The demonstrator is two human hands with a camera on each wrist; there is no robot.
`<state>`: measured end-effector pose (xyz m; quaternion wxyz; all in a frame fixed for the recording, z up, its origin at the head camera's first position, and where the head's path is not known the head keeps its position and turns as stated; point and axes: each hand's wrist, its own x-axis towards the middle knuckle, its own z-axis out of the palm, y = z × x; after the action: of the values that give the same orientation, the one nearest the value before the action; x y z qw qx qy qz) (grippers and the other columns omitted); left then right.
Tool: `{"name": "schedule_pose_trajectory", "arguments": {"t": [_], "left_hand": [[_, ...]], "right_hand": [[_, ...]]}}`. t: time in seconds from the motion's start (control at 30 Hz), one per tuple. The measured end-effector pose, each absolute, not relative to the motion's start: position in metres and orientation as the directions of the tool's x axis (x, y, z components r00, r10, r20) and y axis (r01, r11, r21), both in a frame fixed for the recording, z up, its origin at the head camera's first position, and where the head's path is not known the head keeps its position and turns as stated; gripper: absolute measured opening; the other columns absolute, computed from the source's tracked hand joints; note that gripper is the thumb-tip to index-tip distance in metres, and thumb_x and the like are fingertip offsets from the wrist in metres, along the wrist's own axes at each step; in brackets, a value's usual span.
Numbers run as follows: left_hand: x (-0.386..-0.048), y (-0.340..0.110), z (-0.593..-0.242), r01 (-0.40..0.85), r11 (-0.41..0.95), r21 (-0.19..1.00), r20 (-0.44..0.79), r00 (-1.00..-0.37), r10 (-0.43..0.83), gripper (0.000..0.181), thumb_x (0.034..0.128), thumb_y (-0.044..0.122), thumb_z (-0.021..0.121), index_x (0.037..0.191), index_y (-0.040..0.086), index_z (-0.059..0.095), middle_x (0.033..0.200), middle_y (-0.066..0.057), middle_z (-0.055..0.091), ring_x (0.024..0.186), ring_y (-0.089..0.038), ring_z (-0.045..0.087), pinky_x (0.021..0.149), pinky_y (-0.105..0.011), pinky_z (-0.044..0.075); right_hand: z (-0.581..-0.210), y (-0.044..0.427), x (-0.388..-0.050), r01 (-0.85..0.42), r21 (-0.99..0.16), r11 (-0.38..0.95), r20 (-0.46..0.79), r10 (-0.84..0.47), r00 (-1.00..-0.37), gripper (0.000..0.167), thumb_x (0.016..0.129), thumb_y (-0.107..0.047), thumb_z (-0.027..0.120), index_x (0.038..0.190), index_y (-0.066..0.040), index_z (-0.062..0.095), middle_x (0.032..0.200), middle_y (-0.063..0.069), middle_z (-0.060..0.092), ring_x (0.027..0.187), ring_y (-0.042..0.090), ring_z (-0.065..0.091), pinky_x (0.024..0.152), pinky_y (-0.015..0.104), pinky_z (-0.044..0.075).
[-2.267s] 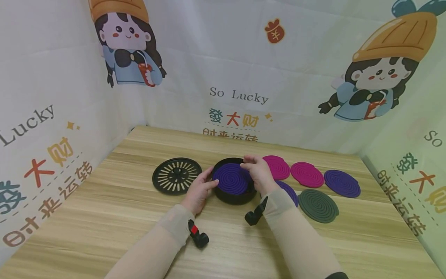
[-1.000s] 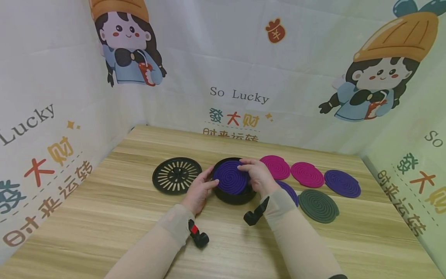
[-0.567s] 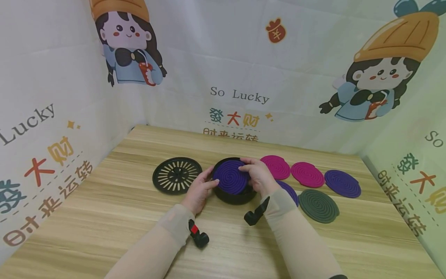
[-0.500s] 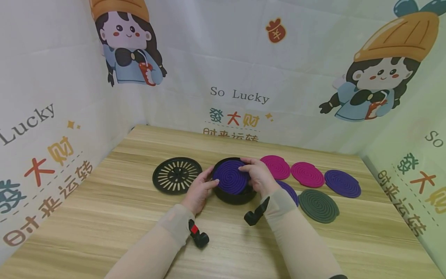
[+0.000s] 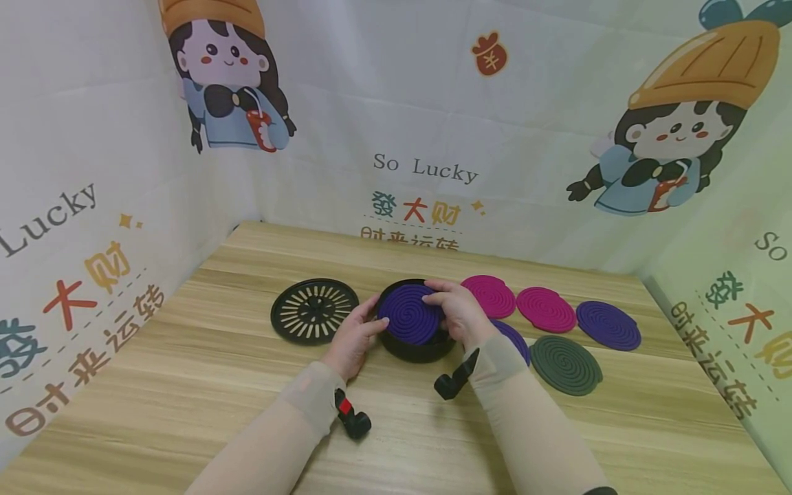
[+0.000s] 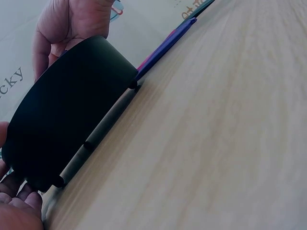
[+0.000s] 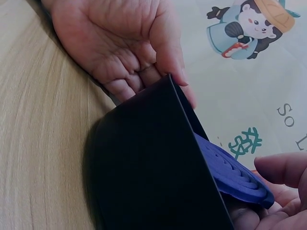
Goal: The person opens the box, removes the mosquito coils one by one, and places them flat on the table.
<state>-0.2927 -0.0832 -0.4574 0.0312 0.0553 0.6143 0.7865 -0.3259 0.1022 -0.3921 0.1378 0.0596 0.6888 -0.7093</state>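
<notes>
A purple mosquito coil [image 5: 408, 315] lies slanted in the mouth of a round black coil holder [image 5: 418, 353]. My left hand [image 5: 353, 344] grips the holder's left side; in the right wrist view its thumb [image 7: 168, 52] rests on the rim, and the left wrist view shows its fingers near the base. With thumb and fingers, my right hand [image 5: 463, 311] pinches the coil's upper right edge, also visible as the right hand [image 7: 285, 191] in the right wrist view. Small feet stick out under the holder [image 6: 72, 100]. The holder's inside is mostly hidden by the coil.
Left of the holder lies a black slotted lid [image 5: 291, 320]. To the right are pink coils [image 5: 491, 299], a purple coil [image 5: 609, 325], a grey-green coil [image 5: 566, 365] and another purple coil [image 5: 515, 338], partly covered by the right arm. Printed cloth walls surround the wooden table.
Since the oldest frame, my right hand and the coil's right edge have shifted slightly left, showing more of the holder's inside. Over the last second hardly anything has moved.
</notes>
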Motion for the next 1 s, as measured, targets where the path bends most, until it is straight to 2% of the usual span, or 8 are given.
{"name": "schedule_pose_trajectory", "arguments": {"t": [0.67,0.87,1.0], "left_hand": [[-0.296,-0.084,-0.460,0.020,-0.241,0.970,0.051,-0.991,0.121,0.064,0.0914,-0.002,0.055,0.149,-0.003,0.027,0.155,-0.019,0.025,0.143,-0.031,0.022,0.117,-0.042,0.015],[-0.296,-0.083,-0.460,0.024,-0.237,0.971,0.053,-0.991,0.120,0.063,0.0911,-0.002,0.054,0.149,-0.004,0.027,0.155,-0.020,0.024,0.143,-0.032,0.020,0.117,-0.042,0.014],[-0.296,-0.083,-0.460,0.019,-0.243,0.970,0.049,-0.992,0.116,0.063,0.0910,-0.002,0.054,0.148,-0.004,0.028,0.155,-0.020,0.024,0.143,-0.031,0.020,0.117,-0.042,0.013]], "right_hand": [[-0.388,0.108,-0.324,0.270,-0.962,-0.046,-0.262,-0.136,-0.955,0.054,0.090,0.009,0.051,0.141,-0.005,0.046,0.125,0.017,0.051,0.075,0.011,0.061,0.059,0.024,0.052],[-0.385,0.117,-0.323,0.252,-0.964,-0.078,-0.241,-0.131,-0.962,0.054,0.090,0.011,0.049,0.142,-0.001,0.043,0.110,0.013,0.058,0.069,0.010,0.063,0.059,0.023,0.054],[-0.385,0.125,-0.324,0.248,-0.960,-0.129,-0.230,-0.143,-0.963,0.056,0.089,0.012,0.047,0.144,0.002,0.038,0.102,0.009,0.059,0.071,0.009,0.064,0.060,0.023,0.054]]}}
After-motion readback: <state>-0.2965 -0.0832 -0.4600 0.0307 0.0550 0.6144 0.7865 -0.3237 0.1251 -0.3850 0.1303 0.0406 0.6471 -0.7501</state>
